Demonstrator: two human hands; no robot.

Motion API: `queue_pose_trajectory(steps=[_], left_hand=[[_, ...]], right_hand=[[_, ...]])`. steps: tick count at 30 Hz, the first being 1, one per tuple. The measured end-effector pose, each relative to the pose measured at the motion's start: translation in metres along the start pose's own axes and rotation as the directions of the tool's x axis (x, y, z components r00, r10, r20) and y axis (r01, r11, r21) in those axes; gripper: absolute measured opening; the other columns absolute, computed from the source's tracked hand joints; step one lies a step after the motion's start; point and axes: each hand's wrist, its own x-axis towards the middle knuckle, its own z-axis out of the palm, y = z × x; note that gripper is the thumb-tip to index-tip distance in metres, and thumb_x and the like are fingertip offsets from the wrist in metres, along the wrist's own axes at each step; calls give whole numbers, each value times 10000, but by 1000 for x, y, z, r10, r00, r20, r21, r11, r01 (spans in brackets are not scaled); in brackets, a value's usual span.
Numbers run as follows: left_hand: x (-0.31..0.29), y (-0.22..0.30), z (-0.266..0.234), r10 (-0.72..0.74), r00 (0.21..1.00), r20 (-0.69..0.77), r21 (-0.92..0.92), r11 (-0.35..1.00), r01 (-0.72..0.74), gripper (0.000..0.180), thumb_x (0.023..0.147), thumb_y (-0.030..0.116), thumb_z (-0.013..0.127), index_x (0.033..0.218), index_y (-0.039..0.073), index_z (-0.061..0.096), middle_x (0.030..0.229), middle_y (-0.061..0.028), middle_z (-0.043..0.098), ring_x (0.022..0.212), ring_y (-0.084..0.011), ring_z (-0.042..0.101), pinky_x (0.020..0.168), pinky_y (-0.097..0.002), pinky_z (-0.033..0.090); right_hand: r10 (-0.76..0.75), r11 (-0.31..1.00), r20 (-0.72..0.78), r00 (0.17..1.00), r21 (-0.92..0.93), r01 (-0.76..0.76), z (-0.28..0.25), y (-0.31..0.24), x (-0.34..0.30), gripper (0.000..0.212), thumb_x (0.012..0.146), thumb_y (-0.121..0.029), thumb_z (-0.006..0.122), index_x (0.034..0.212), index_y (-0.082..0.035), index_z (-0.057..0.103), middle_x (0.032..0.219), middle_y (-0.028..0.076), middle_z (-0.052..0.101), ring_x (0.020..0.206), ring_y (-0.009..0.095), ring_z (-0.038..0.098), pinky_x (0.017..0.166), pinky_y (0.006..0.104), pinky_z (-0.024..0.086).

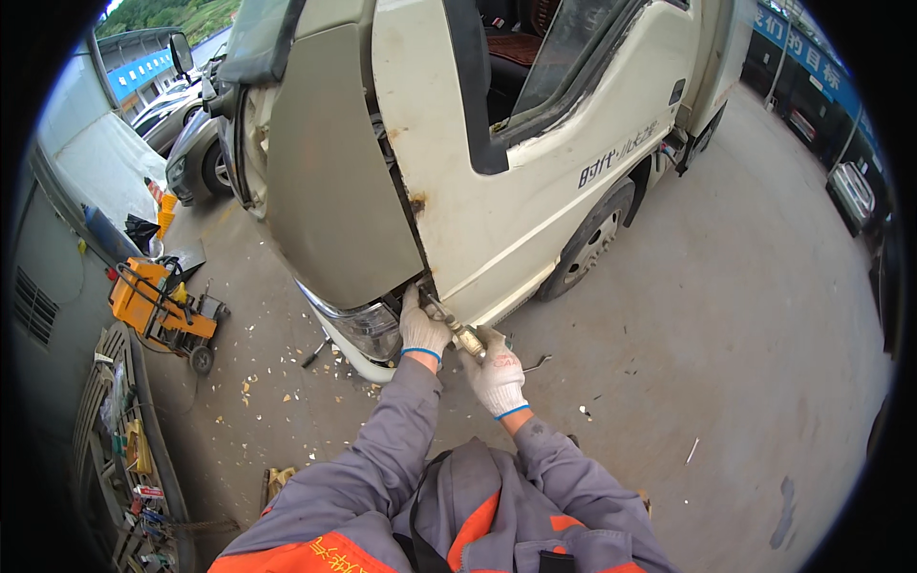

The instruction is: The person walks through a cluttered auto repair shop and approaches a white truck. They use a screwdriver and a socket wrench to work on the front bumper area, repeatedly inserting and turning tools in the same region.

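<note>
My right hand [497,374], in a white work glove with a blue cuff, is closed around a slim metal tool with a brass-coloured body [467,340]. The tool's narrow end points into the gap beside the truck's door [535,205]. My left hand [423,329], gloved alike, sits at the lower end of this gap, above the headlight [368,328]. Its fingers are bent at the edge near the tool's tip; the fingertips and whatever they grip are partly hidden. A dull olive corner panel [330,181] lies left of the gap. Rust marks the door's edge.
A black-handled tool [314,355] and a small metal wrench [539,363] lie on the floor among pale chips. An orange wheeled machine [158,306] stands at left. Below it, a grey slatted part [100,411] holds tools. The truck's front wheel [592,244] is at right.
</note>
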Motion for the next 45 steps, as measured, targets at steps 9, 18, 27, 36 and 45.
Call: queue_pose_trajectory(steps=[9, 18, 27, 36, 45], left_hand=[[3, -1, 14, 78, 983, -167, 29, 997, -74, 290, 983, 318, 650, 735, 212, 545, 557, 73, 430, 425, -72, 335, 403, -223, 276], [-1, -5, 27, 120, 950, -288, 37, 993, -114, 306, 943, 350, 677, 719, 217, 515, 555, 74, 408, 417, -68, 322, 395, -212, 253], [-10, -8, 35, 109, 949, -297, 55, 994, -97, 321, 938, 354, 668, 708, 225, 484, 570, 81, 395, 434, -61, 322, 400, -213, 250], [-23, -11, 43, 165, 947, -276, 86, 985, -146, 298, 929, 348, 682, 724, 216, 510, 571, 70, 418, 441, -74, 341, 417, -220, 277], [-25, -8, 43, 134, 962, -238, 64, 990, -122, 230, 969, 358, 622, 794, 212, 587, 613, 58, 504, 449, -85, 380, 420, -249, 313]], right_hand=[[385, 916, 187, 904, 37, -398, -4, -17, 9, 420, 911, -212, 756, 1209, 12, 562, 1018, 175, 711, 886, 213, 690, 792, 360, 557], [489, 834, 171, 855, 195, -516, -7, -22, 10, 456, 885, -250, 756, 1232, -11, 583, 1048, 226, 715, 921, 342, 707, 847, 429, 545], [343, 903, -124, 931, 317, -291, 6, -15, 5, 351, 888, -260, 751, 1086, 11, 650, 864, 207, 722, 835, 356, 710, 784, 441, 552], [533, 580, 416, 737, 456, -676, -28, -47, 12, 311, 915, -268, 706, 1026, 16, 644, 914, 193, 731, 826, 367, 706, 742, 464, 564], [-276, 801, 168, 946, -504, 323, -32, -8, 19, 232, 859, -227, 620, 1024, -76, 680, 939, 132, 705, 995, 308, 625, 925, 493, 442]])
